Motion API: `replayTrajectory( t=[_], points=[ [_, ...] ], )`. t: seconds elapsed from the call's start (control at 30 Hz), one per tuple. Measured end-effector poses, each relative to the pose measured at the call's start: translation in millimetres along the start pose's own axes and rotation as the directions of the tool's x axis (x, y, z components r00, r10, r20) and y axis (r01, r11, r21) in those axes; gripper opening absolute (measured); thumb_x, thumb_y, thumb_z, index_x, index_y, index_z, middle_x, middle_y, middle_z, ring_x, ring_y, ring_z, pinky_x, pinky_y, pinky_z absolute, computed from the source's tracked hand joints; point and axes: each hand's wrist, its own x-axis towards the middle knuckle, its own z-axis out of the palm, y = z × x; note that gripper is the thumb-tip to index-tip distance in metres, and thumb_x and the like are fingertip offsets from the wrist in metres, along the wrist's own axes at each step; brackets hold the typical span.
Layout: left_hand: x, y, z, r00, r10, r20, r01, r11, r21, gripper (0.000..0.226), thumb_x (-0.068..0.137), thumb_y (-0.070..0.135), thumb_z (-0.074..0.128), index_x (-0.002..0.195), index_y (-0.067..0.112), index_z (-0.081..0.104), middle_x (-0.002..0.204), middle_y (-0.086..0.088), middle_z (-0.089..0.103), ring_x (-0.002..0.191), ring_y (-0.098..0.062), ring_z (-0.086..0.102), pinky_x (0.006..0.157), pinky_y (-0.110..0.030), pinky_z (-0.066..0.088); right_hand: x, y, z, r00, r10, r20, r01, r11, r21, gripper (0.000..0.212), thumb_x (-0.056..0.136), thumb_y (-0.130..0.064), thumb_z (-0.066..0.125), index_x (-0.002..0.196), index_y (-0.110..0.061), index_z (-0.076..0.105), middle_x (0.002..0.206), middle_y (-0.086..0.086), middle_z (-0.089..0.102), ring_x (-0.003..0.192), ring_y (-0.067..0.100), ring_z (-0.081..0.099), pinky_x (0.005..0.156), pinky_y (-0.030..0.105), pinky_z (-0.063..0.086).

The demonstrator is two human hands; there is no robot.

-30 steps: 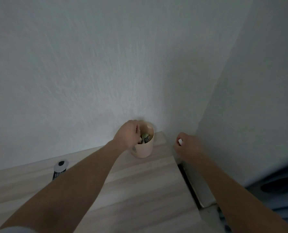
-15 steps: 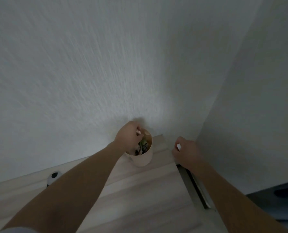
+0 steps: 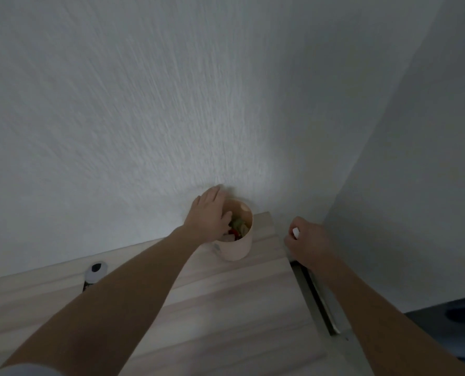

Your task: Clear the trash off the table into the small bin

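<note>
The small bin is a pale peach cup crammed with crumpled green, red and white trash, standing on the worktop by the wall. The left grip, fingers spread wide, presses into its mouth. The right grip, well to the bin's right, pinches a small white scrap

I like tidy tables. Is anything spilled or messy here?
Nothing looks spilled. The small bin stands upright on the table, with the trash inside it. The left hand is open over its rim. The right hand is closed on a small white thing.
</note>
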Motion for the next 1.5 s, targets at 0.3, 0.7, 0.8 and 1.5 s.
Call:
replayTrajectory(
  t=[0.3,0.7,0.8,1.5],
  points=[
    [-37.8,-28.6,-21.7,0.996,-0.036,-0.087,0.039,0.999,0.024,0.057,0.098,0.036,0.038,0.149,0.015,0.023,0.159,-0.009,0.020,0.146,-0.025,0.017,0.119,-0.043,0.015,-0.8,-32.1,-2.6,0.998,-0.055,-0.001,0.055,0.998,-0.037,0.012,0.081,-0.017,0.060,0.075,-0.012,0.051,0.061,-0.001,0.049,0.062,0.022,0.048,0.048,0.026,0.027],
    [-87.1,-78.4,-51.5,0.984,-0.090,-0.155,0.093,0.996,0.015,0.053,0.097,0.034,0.040,0.145,0.013,0.033,0.154,-0.011,0.030,0.142,-0.028,0.025,0.117,-0.046,0.019,12.2,-94.2,12.4,0.982,-0.156,0.105,0.174,0.963,-0.205,0.011,0.087,-0.025,0.055,0.084,-0.015,0.051,0.079,0.008,0.058,0.075,0.026,0.055,0.062,0.031,0.041],
    [-98.1,-95.1,-52.8,0.980,-0.115,-0.163,0.119,0.993,0.016,0.051,0.097,0.034,0.040,0.144,0.013,0.035,0.153,-0.010,0.033,0.141,-0.028,0.028,0.116,-0.046,0.019,26.6,-105.3,27.3,0.964,-0.203,0.169,0.246,0.923,-0.295,0.011,0.087,-0.028,0.054,0.090,-0.017,0.050,0.081,0.006,0.058,0.077,0.026,0.056,0.061,0.031,0.038],
    [-70.6,-131.9,-21.4,0.981,-0.157,-0.115,0.156,0.988,-0.018,0.049,0.096,0.032,0.044,0.142,0.015,0.038,0.151,-0.006,0.036,0.140,-0.025,0.031,0.116,-0.047,0.023,78.3,-107.7,74.4,0.913,-0.284,0.292,0.340,0.926,-0.165,0.069,0.083,-0.042,0.066,0.142,-0.022,0.037,0.140,0.002,0.048,0.124,0.021,0.046,0.101,0.037,0.039]
  ],
)
